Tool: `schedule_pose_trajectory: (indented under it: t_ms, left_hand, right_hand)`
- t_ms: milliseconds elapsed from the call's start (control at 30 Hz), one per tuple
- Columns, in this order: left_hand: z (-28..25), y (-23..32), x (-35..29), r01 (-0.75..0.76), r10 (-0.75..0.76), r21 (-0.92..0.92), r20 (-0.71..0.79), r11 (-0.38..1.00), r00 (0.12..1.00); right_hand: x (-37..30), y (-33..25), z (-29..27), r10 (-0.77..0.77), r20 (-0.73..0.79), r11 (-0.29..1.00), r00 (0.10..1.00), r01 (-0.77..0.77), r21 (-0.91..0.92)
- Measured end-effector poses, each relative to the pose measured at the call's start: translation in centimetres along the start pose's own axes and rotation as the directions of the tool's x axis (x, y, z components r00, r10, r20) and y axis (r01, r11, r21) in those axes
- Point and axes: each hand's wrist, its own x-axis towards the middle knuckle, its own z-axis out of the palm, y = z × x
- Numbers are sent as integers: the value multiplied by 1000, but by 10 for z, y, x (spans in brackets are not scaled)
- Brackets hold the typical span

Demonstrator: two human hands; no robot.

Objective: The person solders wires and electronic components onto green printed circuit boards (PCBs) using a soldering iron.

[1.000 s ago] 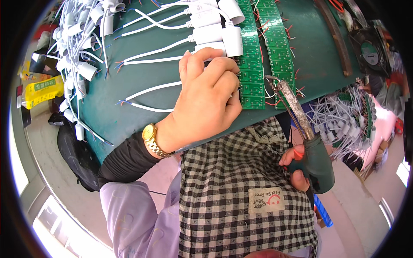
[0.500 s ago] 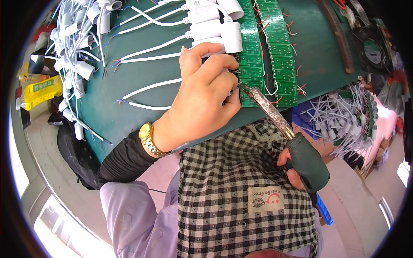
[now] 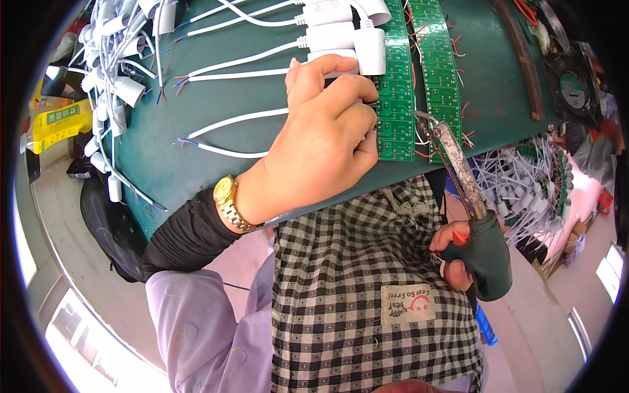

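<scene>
Soldering gun, green, barrel scorched, is clamped in right grip, left grip unclear.

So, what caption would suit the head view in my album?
Left hand at a green circuit-board strip, right hand holding a soldering iron.

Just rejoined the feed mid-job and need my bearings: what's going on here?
The person's left hand is curled beside the left of two green circuit-board strips; what its fingers grip, if anything, is hidden. Two white cables run out from beneath it. The right hand holds a soldering iron, its tip over the strips; contact can't be told. White cylindrical caps lie in a row above the left hand, and more are heaped at the tabletop's left.
</scene>
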Motion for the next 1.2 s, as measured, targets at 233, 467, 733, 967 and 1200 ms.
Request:
schedule_pose_trajectory:
  t_ms: [233,467,733,967,1200]
  left_hand:
    - [-1,2,0,17,-17,14,15,1000,1000]
    - [-11,6,3,50,-60,83,126,995,990]
    - [-44,9,-8,16,-33,113,151,993,988]
    - [-73,22,-13,-89,-148,451,464,888,874]
    - [-54,5,49,-509,381,416,354,754,854]
  right_hand:
    - [5,31,0,-327,11,932,945,321,170]
    - [21,50,15,-502,-235,839,833,534,101]
    - [36,36,11,-515,-368,800,775,588,119]
    - [38,38,4,-476,-426,791,770,586,175]
    - [27,47,8,-477,-521,747,708,639,185]
